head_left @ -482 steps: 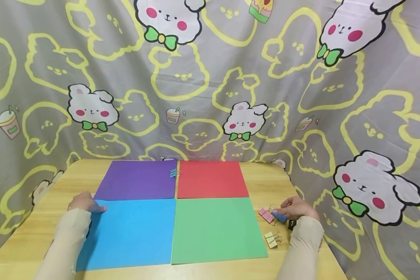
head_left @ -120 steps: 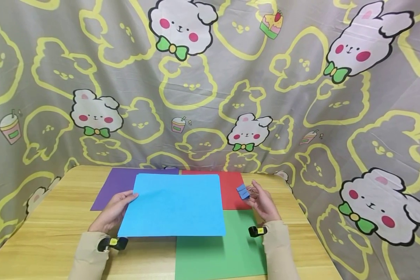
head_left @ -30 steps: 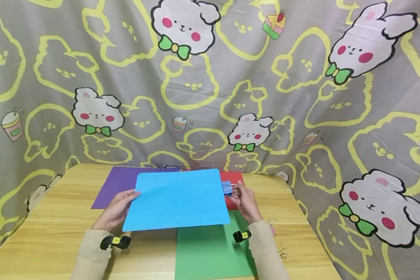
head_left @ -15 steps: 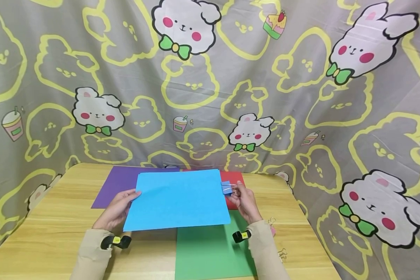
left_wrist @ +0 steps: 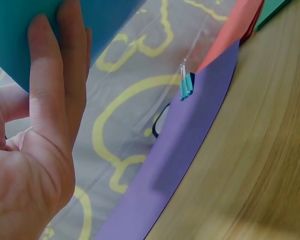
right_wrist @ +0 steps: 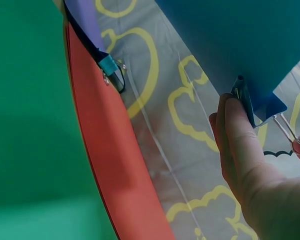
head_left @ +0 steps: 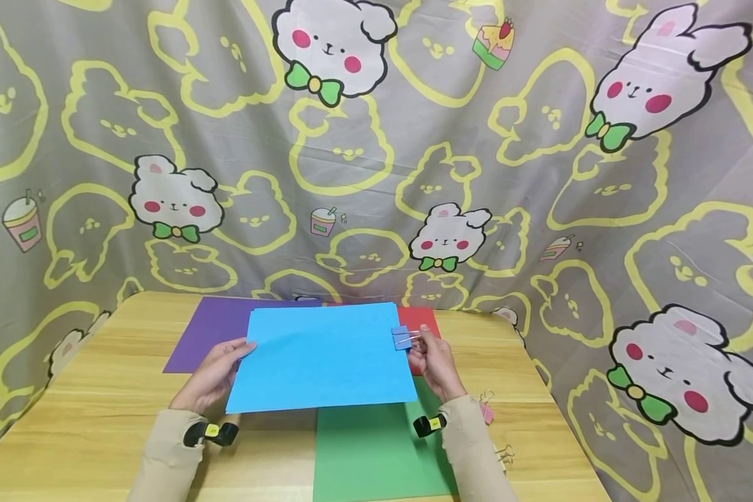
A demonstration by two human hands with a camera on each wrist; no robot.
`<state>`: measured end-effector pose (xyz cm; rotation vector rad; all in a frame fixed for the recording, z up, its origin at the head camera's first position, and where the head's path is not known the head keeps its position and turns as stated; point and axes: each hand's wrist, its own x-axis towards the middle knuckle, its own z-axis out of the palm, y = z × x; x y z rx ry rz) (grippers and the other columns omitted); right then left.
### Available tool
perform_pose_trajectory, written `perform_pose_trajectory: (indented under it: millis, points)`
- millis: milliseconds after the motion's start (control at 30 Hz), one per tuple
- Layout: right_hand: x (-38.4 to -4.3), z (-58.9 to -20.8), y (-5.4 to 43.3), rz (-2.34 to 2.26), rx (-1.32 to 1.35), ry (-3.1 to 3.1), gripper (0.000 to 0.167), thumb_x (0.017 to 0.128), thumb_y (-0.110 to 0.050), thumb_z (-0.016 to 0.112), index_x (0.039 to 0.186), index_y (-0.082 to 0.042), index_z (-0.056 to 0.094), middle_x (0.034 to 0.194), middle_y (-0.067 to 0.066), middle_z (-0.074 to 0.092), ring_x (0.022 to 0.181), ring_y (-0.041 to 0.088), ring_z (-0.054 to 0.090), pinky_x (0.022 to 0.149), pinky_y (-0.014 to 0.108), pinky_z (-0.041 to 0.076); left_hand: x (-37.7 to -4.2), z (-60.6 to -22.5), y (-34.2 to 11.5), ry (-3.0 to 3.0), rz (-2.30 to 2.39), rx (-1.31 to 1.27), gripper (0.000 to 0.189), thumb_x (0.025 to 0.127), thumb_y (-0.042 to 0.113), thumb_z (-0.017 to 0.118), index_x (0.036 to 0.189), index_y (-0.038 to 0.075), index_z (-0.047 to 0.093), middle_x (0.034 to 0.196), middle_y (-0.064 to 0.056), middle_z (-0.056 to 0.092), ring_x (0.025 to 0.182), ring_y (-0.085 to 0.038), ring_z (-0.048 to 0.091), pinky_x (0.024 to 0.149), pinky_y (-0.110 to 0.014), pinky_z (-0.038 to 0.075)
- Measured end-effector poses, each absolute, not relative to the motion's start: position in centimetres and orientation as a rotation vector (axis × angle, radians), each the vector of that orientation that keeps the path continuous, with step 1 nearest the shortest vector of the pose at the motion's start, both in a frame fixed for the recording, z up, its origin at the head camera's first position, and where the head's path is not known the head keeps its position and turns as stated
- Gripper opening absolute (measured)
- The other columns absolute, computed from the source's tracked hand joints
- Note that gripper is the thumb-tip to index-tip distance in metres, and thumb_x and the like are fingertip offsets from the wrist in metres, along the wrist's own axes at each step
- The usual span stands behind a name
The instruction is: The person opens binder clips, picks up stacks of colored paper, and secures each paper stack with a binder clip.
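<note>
Grey cartoon-print fabric [head_left: 351, 282] hung behind the wooden table [head_left: 113, 369], and I read my feed from the left. Purple paper [head_left: 203, 331] lay flat toward the back; nearer, the left hand [head_left: 210, 373] pinched the left edge of the blue paper [head_left: 323, 359], which was held up above the table near its middle. Its long axis ran left to right, the near edge slanting slightly up toward the right. Green paper [head_left: 383, 450] lay below its right part, red paper [head_left: 419, 318] partly hidden behind. Over its right edge was a blue binder clip [head_left: 401, 337], mouth facing left, wire handles pointing right, pinched by the right hand [head_left: 437, 366]. I judged the step in hand to be clipping that edge; the next move, to my mind, called for steady paper and gently loosened handles. I couldn't tell whether the clip had bitten. Farther right, a pink binder clip [head_left: 488, 413] and a pale yellow binder clip [head_left: 505, 457] lay on the wood.
</note>
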<state>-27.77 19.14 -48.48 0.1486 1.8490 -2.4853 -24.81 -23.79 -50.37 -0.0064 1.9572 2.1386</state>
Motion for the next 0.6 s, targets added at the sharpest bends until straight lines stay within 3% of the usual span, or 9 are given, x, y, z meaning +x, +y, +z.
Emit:
perform_pose_trajectory:
  millis: [33, 100, 133, 233, 267, 300, 400, 533, 600]
  points:
    - [-27.74, -48.47, 19.08, -2.485, 0.147, 1.85, 0.042, 0.11, -0.038, 0.05, 0.107, 0.002, 0.065, 0.076, -0.002, 0.06, 0.063, 0.006, 0.053, 0.066, 0.017, 0.057, -24.81, -50.38, -23.77, 1.945, 2.138, 0.003, 0.08, 0.109, 0.027, 0.051, 0.161, -0.01, 0.002, 0.148, -0.019, 0.051, 0.047, 0.005, 0.024, 0.042, -0.009, 0.03]
    - [-27.68, -48.45, 18.95, -2.487, 0.14, 1.846, 0.039, 0.11, -0.037, 0.05, 0.1, -0.002, 0.063, 0.073, -0.002, 0.052, 0.061, 0.007, 0.044, 0.06, 0.016, 0.049, -24.76, -50.38, -23.76, 1.929, 2.136, 0.032, 0.081, 0.11, 0.026, 0.049, 0.161, -0.011, -0.002, 0.171, -0.023, 0.015, 0.052, 0.004, 0.035, 0.045, -0.008, 0.031]
    - [-27.66, -48.45, 18.91, -2.485, 0.131, 1.85, 0.039, 0.11, -0.038, 0.05, 0.097, -0.004, 0.063, 0.073, -0.002, 0.05, 0.061, 0.007, 0.042, 0.058, 0.016, 0.045, -24.77, -50.39, -23.73, 1.926, 2.133, 0.029, 0.081, 0.11, 0.027, 0.049, 0.161, -0.01, -0.002, 0.169, -0.025, 0.018, 0.053, 0.004, 0.034, 0.045, -0.009, 0.031]
    - [-27.61, -48.47, 18.77, -2.483, 0.106, 1.843, 0.04, 0.11, -0.04, 0.049, 0.094, -0.005, 0.061, 0.073, -0.001, 0.043, 0.06, 0.008, 0.035, 0.054, 0.017, 0.035, -24.88, -50.41, -23.59, 1.915, 2.14, 0.02, 0.082, 0.11, 0.027, 0.05, 0.162, -0.009, -0.002, 0.126, -0.009, 0.062, 0.054, 0.003, 0.036, 0.045, -0.009, 0.032]
    - [-27.59, -48.49, 18.74, -2.478, 0.096, 1.846, 0.04, 0.11, -0.04, 0.049, 0.095, -0.005, 0.06, 0.073, -0.001, 0.042, 0.06, 0.008, 0.034, 0.053, 0.017, 0.033, -24.92, -50.42, -23.56, 1.91, 2.146, 0.018, 0.082, 0.11, 0.027, 0.051, 0.162, -0.008, -0.001, 0.103, 0.002, 0.061, 0.053, 0.004, 0.039, 0.045, -0.01, 0.032]
    - [-27.56, -48.5, 18.71, -2.476, 0.09, 1.844, 0.041, 0.11, -0.04, 0.048, 0.095, -0.004, 0.06, 0.073, -0.001, 0.042, 0.059, 0.008, 0.034, 0.053, 0.017, 0.032, -24.98, -50.43, -23.51, 1.917, 2.153, 0.01, 0.081, 0.109, 0.027, 0.051, 0.162, -0.009, 0.001, 0.087, 0.013, 0.052, 0.049, 0.003, 0.025, 0.044, -0.011, 0.03]
    - [-27.49, -48.52, 18.61, -2.479, 0.073, 1.838, 0.041, 0.111, -0.039, 0.047, 0.097, -0.003, 0.061, 0.073, -0.001, 0.042, 0.06, 0.007, 0.032, 0.052, 0.018, 0.028, -25.12, -50.43, -23.46, 1.897, 2.169, 0.028, 0.081, 0.11, 0.027, 0.051, 0.161, -0.01, 0.001, 0.072, 0.02, 0.036, 0.047, 0.004, 0.028, 0.044, -0.011, 0.03]
    - [-27.45, -48.49, 18.45, -2.492, 0.058, 1.822, 0.041, 0.11, -0.039, 0.048, 0.098, -0.002, 0.06, 0.073, -0.002, 0.039, 0.059, 0.007, 0.03, 0.051, 0.019, 0.025, -25.17, -50.38, -23.53, 1.914, 2.16, 0.028, 0.081, 0.11, 0.028, 0.051, 0.161, -0.01, 0.002, 0.083, 0.02, 0.046, 0.048, 0.004, 0.027, 0.044, -0.011, 0.03]
    - [-27.44, -48.43, 18.37, -2.497, 0.049, 1.809, 0.042, 0.109, -0.04, 0.05, 0.097, -0.001, 0.058, 0.073, -0.002, 0.038, 0.058, 0.007, 0.029, 0.051, 0.019, 0.023, -25.09, -50.38, -23.58, 1.922, 2.152, 0.036, 0.081, 0.11, 0.027, 0.051, 0.161, -0.01, 0.001, 0.109, 0.005, 0.062, 0.049, 0.004, 0.026, 0.044, -0.011, 0.029]
